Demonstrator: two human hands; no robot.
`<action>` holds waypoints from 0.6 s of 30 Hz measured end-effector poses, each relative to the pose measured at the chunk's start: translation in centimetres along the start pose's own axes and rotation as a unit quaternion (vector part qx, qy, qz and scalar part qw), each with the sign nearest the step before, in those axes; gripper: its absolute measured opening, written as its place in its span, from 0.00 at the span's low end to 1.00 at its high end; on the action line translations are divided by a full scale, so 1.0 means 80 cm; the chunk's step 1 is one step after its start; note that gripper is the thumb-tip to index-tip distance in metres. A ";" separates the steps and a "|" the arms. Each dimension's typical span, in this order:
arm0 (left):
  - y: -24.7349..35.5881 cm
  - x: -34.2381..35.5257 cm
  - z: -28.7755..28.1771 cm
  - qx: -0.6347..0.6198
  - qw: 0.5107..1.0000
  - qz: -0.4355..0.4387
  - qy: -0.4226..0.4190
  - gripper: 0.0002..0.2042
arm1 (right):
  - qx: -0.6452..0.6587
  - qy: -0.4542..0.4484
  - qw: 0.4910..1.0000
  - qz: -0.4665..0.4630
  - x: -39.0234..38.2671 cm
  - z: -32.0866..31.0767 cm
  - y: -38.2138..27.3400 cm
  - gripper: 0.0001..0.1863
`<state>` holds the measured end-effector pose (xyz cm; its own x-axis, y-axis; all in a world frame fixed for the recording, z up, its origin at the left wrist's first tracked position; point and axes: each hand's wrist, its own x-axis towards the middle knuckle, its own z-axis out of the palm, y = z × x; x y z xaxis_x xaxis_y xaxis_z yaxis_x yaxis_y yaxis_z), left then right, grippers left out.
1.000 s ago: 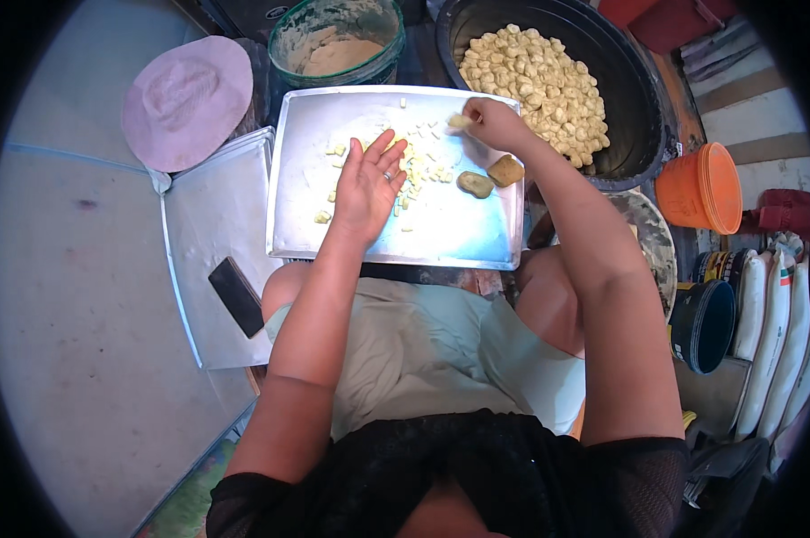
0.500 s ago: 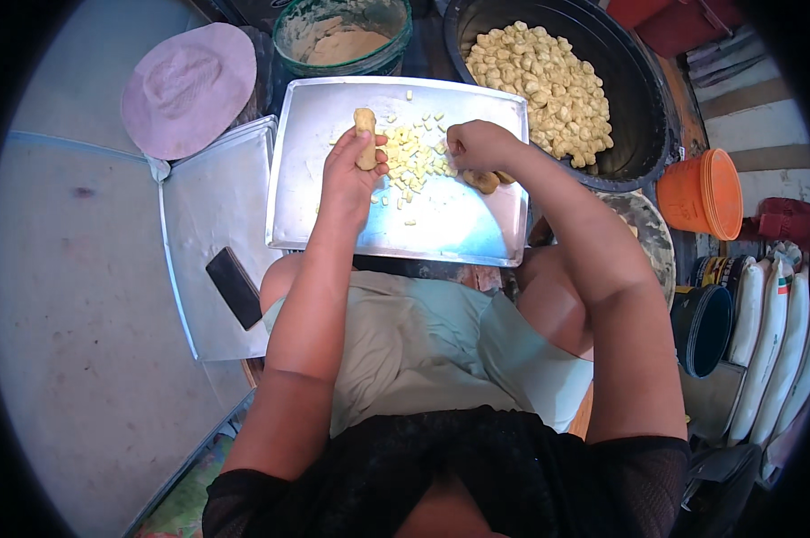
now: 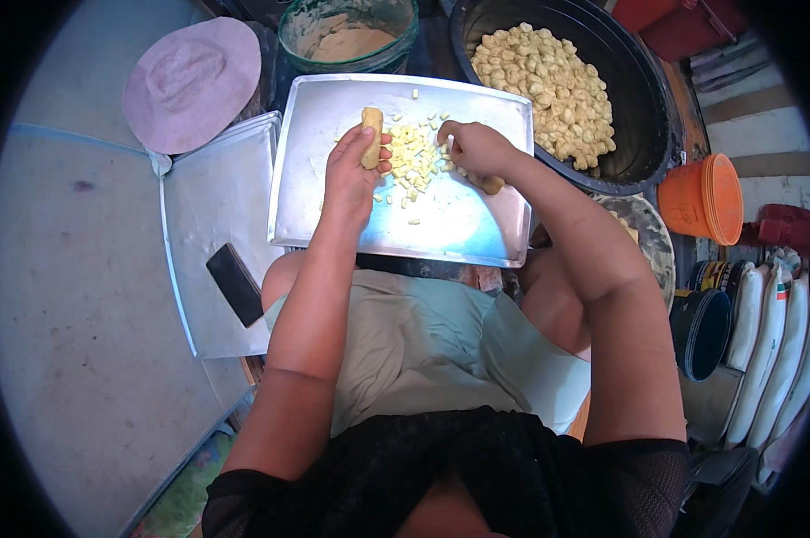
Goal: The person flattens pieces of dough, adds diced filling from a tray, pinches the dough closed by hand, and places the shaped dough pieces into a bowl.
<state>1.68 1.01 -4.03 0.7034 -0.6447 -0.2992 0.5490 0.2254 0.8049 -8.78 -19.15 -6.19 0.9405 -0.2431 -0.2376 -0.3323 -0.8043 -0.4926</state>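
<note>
A metal tray point(image 3: 311, 211) rests over my lap with small pale-yellow cut pieces point(image 3: 412, 154) scattered about its middle. My left hand point(image 3: 349, 179) is closed round a light-brown, dough-like roll point(image 3: 372, 133), held upright over the tray's left half. On the other side of the yellow pieces, my right hand point(image 3: 484, 149) is low over the tray with thumb and forefinger curled toward each other; whatever they hold is too small to make out. Just below that hand lie brown dough-like lumps point(image 3: 488, 185), partly covered by it.
Beyond the tray stand a green-rimmed bucket of tan powder point(image 3: 356, 43) and a black tub point(image 3: 640, 117) heaped with dough balls point(image 3: 544, 94). A pink hat point(image 3: 190, 81) and a phone point(image 3: 235, 285) lie left. Rightward are an orange bucket point(image 3: 703, 199) and white sacks point(image 3: 768, 359).
My right hand has shifted slightly left, its forefinger extending further over the yellow pieces. My left hand still grips the roll. The whole view has moved a little.
</note>
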 end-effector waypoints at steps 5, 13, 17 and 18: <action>-0.001 0.001 0.004 0.000 1.000 0.004 -0.003 0.12 | 0.009 0.037 0.993 -0.109 0.006 0.004 0.022 0.10; 0.001 -0.002 0.006 -0.014 1.000 0.002 -0.014 0.11 | -0.061 -0.011 0.993 -0.104 -0.004 -0.001 -0.008 0.06; -0.004 -0.006 0.015 0.040 0.998 0.032 -0.032 0.12 | 0.355 0.032 0.931 -0.074 0.007 -0.022 -0.012 0.08; -0.005 -0.006 0.013 0.039 0.998 0.035 -0.029 0.12 | 0.396 0.070 0.913 -0.067 0.004 -0.030 -0.028 0.06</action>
<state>0.66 0.42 -3.66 0.7097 -0.6716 -0.2127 0.4610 0.2145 0.8611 -7.54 -18.70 -3.15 0.9579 -0.2829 -0.0489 -0.1088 -0.2000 -0.9737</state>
